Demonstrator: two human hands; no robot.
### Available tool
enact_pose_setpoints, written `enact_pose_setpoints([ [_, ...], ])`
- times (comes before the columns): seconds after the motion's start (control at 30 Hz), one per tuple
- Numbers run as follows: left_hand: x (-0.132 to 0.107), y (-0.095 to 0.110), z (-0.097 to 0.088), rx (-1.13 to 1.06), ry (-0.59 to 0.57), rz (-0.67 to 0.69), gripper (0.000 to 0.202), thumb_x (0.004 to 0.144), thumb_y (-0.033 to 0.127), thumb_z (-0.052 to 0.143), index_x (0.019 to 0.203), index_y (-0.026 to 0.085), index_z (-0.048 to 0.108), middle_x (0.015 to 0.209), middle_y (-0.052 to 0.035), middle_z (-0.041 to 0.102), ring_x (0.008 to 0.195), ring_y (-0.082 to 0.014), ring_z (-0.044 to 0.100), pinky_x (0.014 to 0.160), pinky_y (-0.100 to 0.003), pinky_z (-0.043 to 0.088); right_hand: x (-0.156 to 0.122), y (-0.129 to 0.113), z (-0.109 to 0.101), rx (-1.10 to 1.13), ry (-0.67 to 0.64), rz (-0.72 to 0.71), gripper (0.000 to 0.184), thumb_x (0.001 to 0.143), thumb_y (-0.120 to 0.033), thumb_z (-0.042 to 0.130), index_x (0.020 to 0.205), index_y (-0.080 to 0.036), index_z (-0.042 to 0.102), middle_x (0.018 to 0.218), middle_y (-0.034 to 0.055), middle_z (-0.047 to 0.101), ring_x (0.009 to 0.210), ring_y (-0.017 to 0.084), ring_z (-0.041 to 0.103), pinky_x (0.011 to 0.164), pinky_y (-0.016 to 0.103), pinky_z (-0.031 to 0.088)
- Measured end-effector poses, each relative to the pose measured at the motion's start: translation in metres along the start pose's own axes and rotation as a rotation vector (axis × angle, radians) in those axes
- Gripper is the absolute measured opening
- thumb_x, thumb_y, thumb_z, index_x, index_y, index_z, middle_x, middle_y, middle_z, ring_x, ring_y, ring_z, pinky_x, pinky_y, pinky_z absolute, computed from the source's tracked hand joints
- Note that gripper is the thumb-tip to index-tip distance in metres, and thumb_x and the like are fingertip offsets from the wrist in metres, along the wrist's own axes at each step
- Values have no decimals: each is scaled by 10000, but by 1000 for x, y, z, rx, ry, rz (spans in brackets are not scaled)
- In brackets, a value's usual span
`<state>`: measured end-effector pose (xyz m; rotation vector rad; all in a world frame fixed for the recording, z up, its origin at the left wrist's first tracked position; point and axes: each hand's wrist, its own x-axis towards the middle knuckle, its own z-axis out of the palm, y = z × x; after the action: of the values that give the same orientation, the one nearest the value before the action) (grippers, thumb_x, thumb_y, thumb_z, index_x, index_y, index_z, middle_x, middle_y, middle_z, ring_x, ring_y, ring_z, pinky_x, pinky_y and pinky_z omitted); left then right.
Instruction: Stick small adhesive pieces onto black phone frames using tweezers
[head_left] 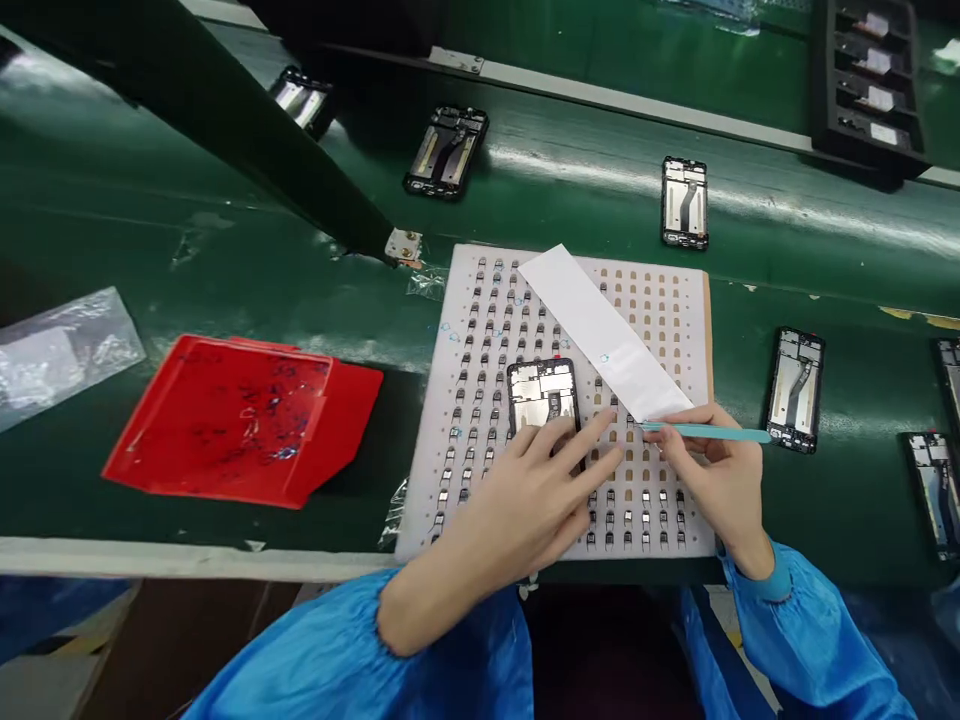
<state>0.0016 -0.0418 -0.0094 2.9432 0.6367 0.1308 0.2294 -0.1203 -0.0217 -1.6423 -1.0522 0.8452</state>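
My left hand is spread over the lower part of a phone frame, hiding that end of it. The frame lies on a white foam tray set with rows of small dark metal-topped parts. In my right hand, thumb and fingers pinch slim teal tweezers, their tip pointing left toward the tray near my left fingertips. A white paper strip lies slantwise across the tray, its lower end close to the tweezers. Whether the tip grips a part is too small to tell.
Left of the tray sits a red bin with small dark scraps, beside a clear plastic bag. More phone frames lie around, including one at right. A dark post slants in from upper left; a black rack stands at upper right.
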Motion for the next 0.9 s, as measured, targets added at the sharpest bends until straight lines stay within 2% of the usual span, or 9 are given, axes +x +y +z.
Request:
enact_pose_setpoints([
  [0.17,9,7,13,-56,30,-32,521,1012,250,549,1528,229,619,1688,-100,493,1213,-341,561,930,-469,503,8,4,0,-9,-14,20,135,994,-373,781,984,-242,749,896,61,820,904,281,857,777,396,751],
  [0.73,9,6,14,-108,38,-41,497,1016,235,562,1508,216,629,1680,-105,501,1254,-353,545,957,-490,519,9,2,2,-96,4,15,99,982,-322,783,929,-245,748,850,40,805,813,246,849,738,354,743],
  [0.83,9,5,15,-245,99,-71,450,1031,184,536,1465,194,650,1648,-112,537,1232,-346,551,958,-512,544,9,2,2,27,39,65,149,958,-356,826,928,-233,750,817,44,818,812,271,863,728,361,749],
  [0.9,9,4,16,-407,218,-125,373,1050,131,533,1387,198,678,1565,-97,615,1212,-301,566,980,-485,563,8,0,0,100,65,98,185,948,-379,847,919,-225,749,784,46,823,783,284,865,706,368,754],
])
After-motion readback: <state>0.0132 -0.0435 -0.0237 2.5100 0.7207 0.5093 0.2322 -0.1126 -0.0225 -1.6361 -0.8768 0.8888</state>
